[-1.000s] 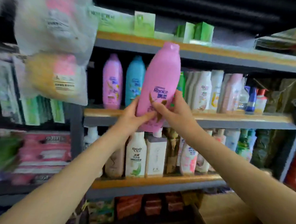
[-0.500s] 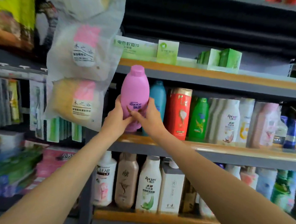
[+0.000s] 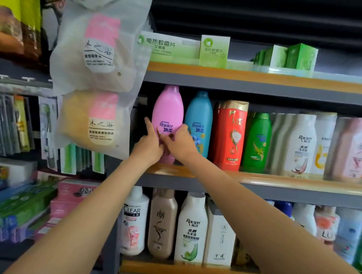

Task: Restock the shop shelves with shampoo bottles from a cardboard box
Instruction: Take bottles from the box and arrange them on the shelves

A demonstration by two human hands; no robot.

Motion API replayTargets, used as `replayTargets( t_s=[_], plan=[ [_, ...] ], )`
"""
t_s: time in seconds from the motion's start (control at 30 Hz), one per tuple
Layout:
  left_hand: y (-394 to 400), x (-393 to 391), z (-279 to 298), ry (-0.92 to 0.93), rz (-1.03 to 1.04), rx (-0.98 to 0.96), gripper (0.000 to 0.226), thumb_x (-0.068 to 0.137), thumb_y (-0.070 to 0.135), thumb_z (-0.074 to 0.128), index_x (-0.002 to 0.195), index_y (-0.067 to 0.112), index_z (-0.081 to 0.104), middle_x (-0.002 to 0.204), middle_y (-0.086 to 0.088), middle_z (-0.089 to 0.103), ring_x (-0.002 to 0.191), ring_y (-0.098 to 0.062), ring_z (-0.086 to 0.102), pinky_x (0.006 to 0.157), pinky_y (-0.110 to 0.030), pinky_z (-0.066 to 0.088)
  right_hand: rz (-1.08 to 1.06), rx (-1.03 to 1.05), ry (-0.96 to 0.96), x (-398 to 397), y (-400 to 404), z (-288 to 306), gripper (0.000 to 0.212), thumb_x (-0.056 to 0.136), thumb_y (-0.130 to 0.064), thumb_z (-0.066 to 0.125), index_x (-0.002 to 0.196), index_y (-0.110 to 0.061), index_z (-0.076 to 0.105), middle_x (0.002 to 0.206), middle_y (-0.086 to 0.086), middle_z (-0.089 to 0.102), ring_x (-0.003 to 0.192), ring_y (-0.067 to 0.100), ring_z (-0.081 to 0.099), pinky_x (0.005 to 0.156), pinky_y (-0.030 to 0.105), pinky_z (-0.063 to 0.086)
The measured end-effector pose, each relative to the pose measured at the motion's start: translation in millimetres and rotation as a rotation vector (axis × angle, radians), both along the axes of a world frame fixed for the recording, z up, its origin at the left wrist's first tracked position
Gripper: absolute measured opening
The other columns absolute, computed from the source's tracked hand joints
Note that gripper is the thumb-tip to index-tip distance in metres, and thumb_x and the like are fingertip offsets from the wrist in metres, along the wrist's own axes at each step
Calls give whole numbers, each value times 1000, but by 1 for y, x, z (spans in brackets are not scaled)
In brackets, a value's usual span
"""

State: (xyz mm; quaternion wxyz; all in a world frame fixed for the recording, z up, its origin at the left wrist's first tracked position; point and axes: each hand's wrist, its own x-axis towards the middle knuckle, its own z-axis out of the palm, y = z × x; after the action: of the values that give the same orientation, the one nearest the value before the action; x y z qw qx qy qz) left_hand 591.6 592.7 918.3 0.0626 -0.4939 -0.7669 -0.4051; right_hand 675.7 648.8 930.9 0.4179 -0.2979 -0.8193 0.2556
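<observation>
Stocked shop shelving [image 3: 258, 179] fills the view. On its middle shelf, at the left end beside a blue bottle [image 3: 198, 123], a pink shampoo bottle [image 3: 167, 112] is held upright by the left hand [image 3: 149, 143] and right hand [image 3: 178, 142], both curled round it, probably so it is seated squarely.

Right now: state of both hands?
Left hand: holds the pink shampoo bottle on its left side, index finger straight along it.
Right hand: grips the same bottle from the right and front.
</observation>
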Motion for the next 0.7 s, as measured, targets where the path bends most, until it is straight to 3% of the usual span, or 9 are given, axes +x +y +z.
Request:
replayTargets(
  t_s=[0.23,0.4,0.6,0.7],
  plan=[
    [5,-7,-3,-15,24,-33,103,86,33,59,144,10,-23,123,-25,53,102,-40,58,86,-42,49,-46,18,-118,-6,-2,7,50,92,-29,55,122,4,33,128,22,46,114,36,51,94,43,44],
    [5,-8,-3,-24,84,-20,110,80,38,62,144,9,-23,126,-26,52,108,-40,56,87,-40,45,-20,50,-199,-5,-2,14,56,92,-29,55,125,9,31,131,23,44,119,35,47,94,38,40],
    [0,15,-1,112,172,60,100,86,33,58,146,16,-21,123,-26,47,103,-43,56,83,-45,43,-7,-14,-77,0,-1,6,40,91,-29,57,108,-1,34,120,22,55,110,34,55,82,34,42],
    [-1,19,5,186,188,8,99,86,31,58,146,19,-21,122,-26,49,103,-44,56,82,-46,43,-23,-55,-42,3,-3,7,47,92,-28,55,118,4,33,121,21,54,110,34,55,84,34,42]
  ],
)
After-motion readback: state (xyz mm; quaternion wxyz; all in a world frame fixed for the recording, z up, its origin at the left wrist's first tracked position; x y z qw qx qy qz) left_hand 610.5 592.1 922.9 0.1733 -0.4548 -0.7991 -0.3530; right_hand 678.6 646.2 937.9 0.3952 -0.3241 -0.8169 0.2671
